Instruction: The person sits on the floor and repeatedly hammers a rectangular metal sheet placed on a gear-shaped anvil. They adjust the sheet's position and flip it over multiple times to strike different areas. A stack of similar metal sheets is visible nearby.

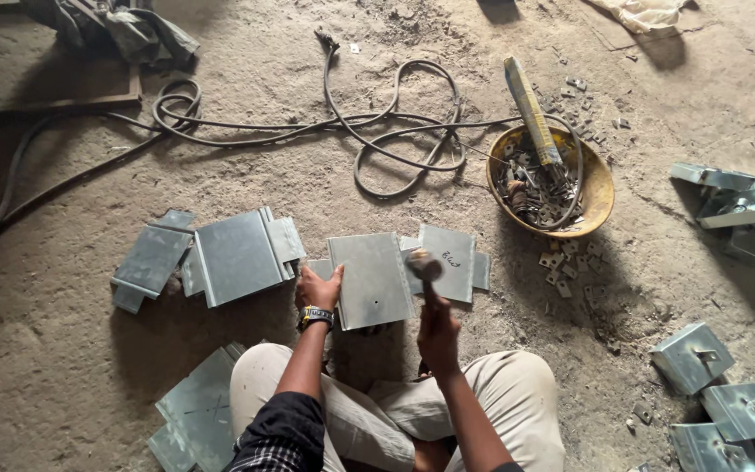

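though the blur hides most of it, a small hammer (425, 267) is up in the right hand (438, 332), its head a smeared grey blob over the plates and its handle swallowed by the fist, which is wrapped tight around it. fine marks on the metal are too small to read, and the person's lap runs off the bottom edge. left hand (317, 289), a dark wristwatch (315, 315) on its wrist, lies with fingers part-curled on the left edge of a flat grey galvanised steel plate (371, 280), pinning it to the sandy concrete floor (63, 367) just ahead of the crossed knees. that plate looks dull silver, roughly rectangular, folded lips along its sides, one small dark hole low near the middle. more bent grey plates (238, 255) lie just to the left, another folded plate (449, 260) tucks under the hammer head. upper right sits a battered yellow bowl of small metal scraps (599, 188), a long striped packet (530, 109) standing in it. black hose (395, 118) loops beyond. finished brackets (731, 203) lie well apart, far right.
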